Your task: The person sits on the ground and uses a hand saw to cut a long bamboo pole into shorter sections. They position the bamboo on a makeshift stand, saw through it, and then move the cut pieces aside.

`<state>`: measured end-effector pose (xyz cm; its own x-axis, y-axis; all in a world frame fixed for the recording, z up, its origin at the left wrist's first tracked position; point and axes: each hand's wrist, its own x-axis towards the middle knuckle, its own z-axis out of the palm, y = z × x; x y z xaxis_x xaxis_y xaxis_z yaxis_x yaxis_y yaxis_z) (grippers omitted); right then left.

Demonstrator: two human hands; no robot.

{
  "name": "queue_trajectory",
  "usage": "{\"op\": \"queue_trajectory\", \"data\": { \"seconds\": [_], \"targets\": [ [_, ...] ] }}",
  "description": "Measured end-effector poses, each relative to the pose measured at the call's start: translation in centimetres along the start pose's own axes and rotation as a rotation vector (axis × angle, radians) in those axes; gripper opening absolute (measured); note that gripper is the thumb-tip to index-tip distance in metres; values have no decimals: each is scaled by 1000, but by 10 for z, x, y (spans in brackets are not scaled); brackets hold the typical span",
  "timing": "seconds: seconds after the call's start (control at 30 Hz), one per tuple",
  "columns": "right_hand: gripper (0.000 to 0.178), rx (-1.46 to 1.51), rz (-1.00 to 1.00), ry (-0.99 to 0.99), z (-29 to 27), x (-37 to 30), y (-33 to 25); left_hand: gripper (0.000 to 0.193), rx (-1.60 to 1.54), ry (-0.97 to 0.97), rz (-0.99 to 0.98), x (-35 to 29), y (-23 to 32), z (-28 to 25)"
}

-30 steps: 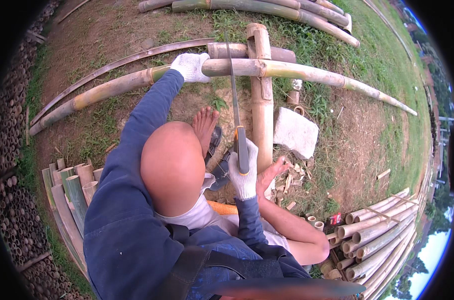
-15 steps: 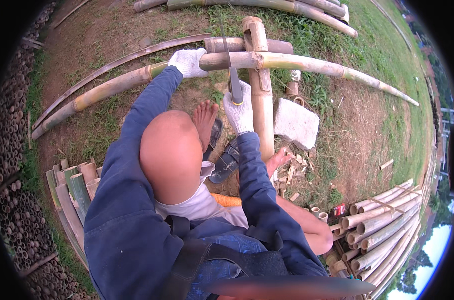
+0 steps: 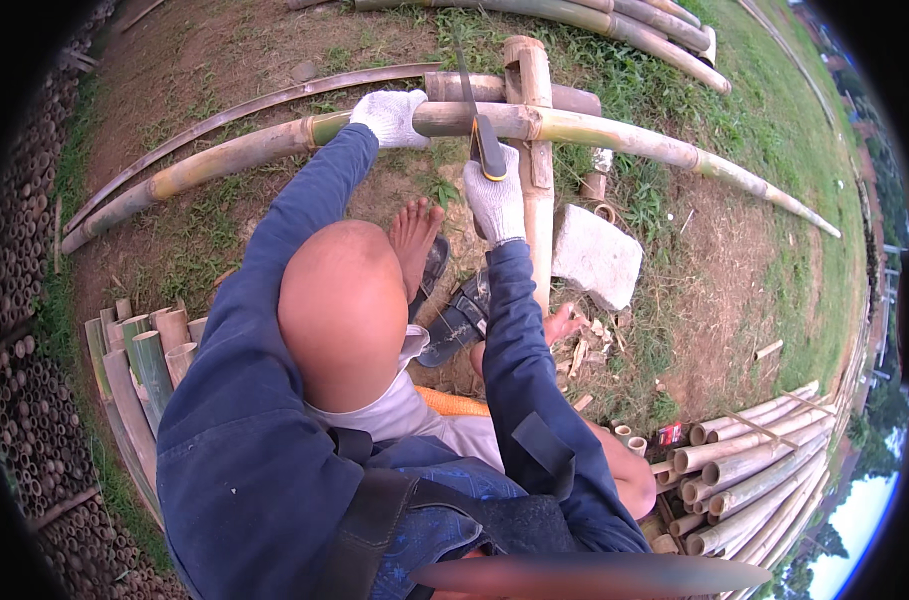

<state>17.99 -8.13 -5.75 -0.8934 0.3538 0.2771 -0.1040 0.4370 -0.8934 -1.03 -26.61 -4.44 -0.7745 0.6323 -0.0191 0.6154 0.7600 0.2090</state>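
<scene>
bamboo pole: smooth, faintly glossy | gloves: white knitted cloth | block: rough grey concrete

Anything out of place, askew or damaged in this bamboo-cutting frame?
Nothing looks damaged. One oddity: the sandals lie off on the ground, and a bare foot rests just under the bamboo pole, which the left hand steadies while the right hand holds the saw. Bamboo offcuts litter the ground nearby.
</scene>
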Motion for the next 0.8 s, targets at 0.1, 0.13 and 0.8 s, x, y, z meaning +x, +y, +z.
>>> {"op": "queue_trajectory", "data": {
  "seconds": [0.1, 0.13, 0.8],
  "targets": [
    [48, 10, 128, -2, -5, -42, 4, 71, -20, -54, 24, 1, 1, -1],
    [50, 41, 48, 23, -12, -71, -2, 72, -31, -80, 29, 3, -2, -2],
    [47, -89, 185, -22, -39, -122, -31, 69, -6, -87, 59, 4, -2, -9]
  ]
}}
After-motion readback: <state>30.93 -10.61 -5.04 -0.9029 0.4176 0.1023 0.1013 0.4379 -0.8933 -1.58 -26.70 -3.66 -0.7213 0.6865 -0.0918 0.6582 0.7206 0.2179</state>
